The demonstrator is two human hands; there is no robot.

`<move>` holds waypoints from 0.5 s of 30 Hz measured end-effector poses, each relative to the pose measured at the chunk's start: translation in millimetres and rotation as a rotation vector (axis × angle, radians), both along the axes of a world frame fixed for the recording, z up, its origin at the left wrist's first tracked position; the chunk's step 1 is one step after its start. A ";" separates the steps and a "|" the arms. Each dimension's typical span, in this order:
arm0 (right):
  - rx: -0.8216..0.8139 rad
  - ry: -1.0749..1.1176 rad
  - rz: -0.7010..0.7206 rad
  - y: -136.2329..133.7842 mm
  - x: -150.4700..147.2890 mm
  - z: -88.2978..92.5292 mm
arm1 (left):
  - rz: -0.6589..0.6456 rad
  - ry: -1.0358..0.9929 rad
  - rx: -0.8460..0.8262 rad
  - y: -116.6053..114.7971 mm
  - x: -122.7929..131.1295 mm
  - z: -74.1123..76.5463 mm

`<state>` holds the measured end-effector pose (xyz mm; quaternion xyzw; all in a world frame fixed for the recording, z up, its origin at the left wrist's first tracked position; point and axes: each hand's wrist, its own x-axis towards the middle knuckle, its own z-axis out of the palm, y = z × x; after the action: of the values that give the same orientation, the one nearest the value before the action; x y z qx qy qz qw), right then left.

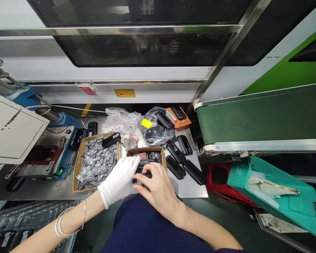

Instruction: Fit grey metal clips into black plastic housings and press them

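Observation:
My left hand [121, 180], in a white glove, is closed on the left end of a glossy black plastic part [146, 162], which lies level over a small cardboard box [163, 154]. My right hand [158, 188] is bare, its fingers bent and closed at the near right side of that part. What its fingertips pinch there is partly hidden. Left of my hands, a larger cardboard box [75, 175] holds many small grey plastic pieces [96, 163]. Another black part [111, 140] rests across its far right corner.
Several black parts [184, 165] lie at the table's right. Clear plastic bags [123, 121] and an orange box [183, 123] stand behind. A blue press machine [60, 172] is at left, a green conveyor [252, 121] at right, and a teal bin [287, 207] below it.

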<state>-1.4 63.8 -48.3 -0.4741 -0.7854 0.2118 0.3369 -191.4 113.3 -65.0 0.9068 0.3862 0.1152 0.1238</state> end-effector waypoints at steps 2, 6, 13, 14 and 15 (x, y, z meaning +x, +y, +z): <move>0.010 0.026 -0.042 -1.8 5.3 -3.5 | 0.008 -0.042 -0.039 -0.7 1.8 2.4; 0.055 0.059 -0.133 -4.4 17.5 -11.5 | 0.008 -0.164 0.094 -0.9 4.4 13.1; 0.102 0.059 -0.294 -7.4 2.3 -20.2 | 0.036 0.019 0.251 1.3 4.3 -2.8; 0.094 0.044 -0.291 -7.5 2.0 -22.0 | 0.047 0.040 0.232 1.1 3.3 -5.0; 0.086 0.036 -0.282 -7.6 2.7 -24.1 | 0.063 0.052 0.189 0.8 2.2 -6.3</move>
<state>1.3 56.2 -72.4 -0.5610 -0.7133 0.1370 0.3971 -189.2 114.0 -71.3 0.9044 0.4052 0.1313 0.0240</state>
